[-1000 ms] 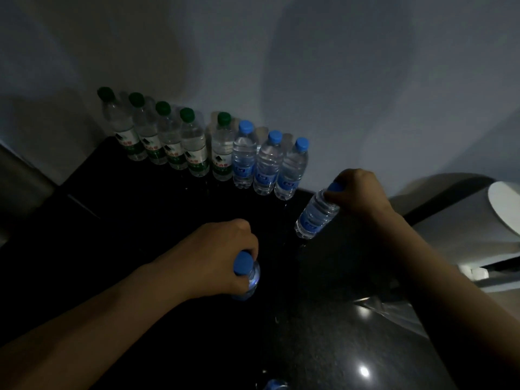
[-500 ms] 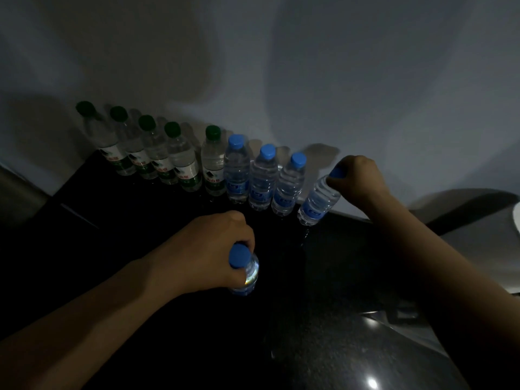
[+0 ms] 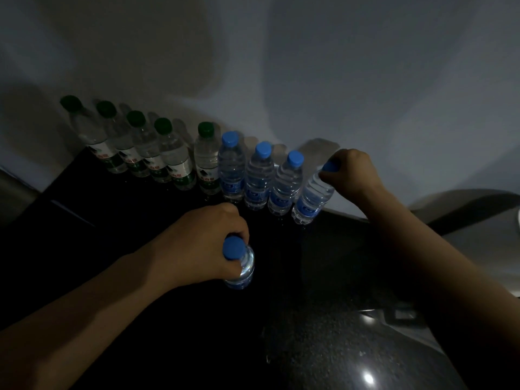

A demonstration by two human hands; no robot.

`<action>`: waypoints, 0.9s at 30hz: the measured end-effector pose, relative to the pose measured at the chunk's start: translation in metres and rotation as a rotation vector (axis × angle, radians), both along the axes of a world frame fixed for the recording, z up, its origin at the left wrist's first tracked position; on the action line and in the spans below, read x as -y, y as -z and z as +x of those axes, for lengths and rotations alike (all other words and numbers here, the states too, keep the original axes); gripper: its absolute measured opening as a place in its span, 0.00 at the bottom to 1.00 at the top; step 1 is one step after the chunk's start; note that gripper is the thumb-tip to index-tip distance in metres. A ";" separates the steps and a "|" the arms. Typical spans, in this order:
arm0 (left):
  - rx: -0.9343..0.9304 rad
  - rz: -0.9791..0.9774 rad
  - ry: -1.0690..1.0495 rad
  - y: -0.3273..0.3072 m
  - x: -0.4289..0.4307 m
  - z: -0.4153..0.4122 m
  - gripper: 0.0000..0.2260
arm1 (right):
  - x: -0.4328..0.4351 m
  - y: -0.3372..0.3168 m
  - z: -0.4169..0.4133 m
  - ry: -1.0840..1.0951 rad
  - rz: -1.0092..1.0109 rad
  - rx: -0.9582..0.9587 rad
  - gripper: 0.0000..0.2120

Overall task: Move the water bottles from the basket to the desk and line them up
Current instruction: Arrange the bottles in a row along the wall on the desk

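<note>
A row of water bottles stands along the wall on the dark desk (image 3: 323, 319): several green-capped bottles (image 3: 174, 161) on the left, then three blue-capped bottles (image 3: 259, 178). My right hand (image 3: 351, 173) grips the neck of another blue-capped bottle (image 3: 311, 201), whose base sits at the right end of the row, leaning slightly. My left hand (image 3: 202, 243) grips the neck of a blue-capped bottle (image 3: 239, 263) over the middle of the desk, in front of the row. The basket is out of view.
The scene is dim. A grey wall (image 3: 337, 80) runs right behind the row. The desk's edge slants down at the right, and a pale rounded object (image 3: 478, 220) lies beyond it. A light reflection glints on the desk near me.
My right hand has carried its bottle from mid-desk back to the right end of the row by the wall. My left hand has kept its bottle over the desk's middle.
</note>
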State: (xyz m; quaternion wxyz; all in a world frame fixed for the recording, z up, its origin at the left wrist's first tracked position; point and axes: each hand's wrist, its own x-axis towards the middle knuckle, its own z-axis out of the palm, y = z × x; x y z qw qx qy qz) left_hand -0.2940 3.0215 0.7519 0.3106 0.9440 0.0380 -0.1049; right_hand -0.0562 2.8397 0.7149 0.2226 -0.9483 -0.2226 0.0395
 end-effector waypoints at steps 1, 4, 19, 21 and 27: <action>-0.001 0.000 0.000 0.000 0.000 0.001 0.10 | -0.001 0.000 0.000 -0.004 0.002 0.001 0.15; 0.008 0.009 0.003 0.000 -0.001 0.001 0.10 | -0.006 0.000 0.000 -0.018 -0.008 0.005 0.15; 0.065 0.007 0.058 -0.012 -0.009 0.027 0.09 | 0.023 0.013 -0.022 0.164 0.081 -0.046 0.32; 0.083 0.016 0.076 -0.012 -0.007 0.032 0.08 | 0.040 0.020 -0.041 0.180 0.077 -0.075 0.32; 0.122 0.062 0.167 -0.016 0.004 0.061 0.10 | 0.099 0.053 -0.116 0.254 0.051 -0.203 0.30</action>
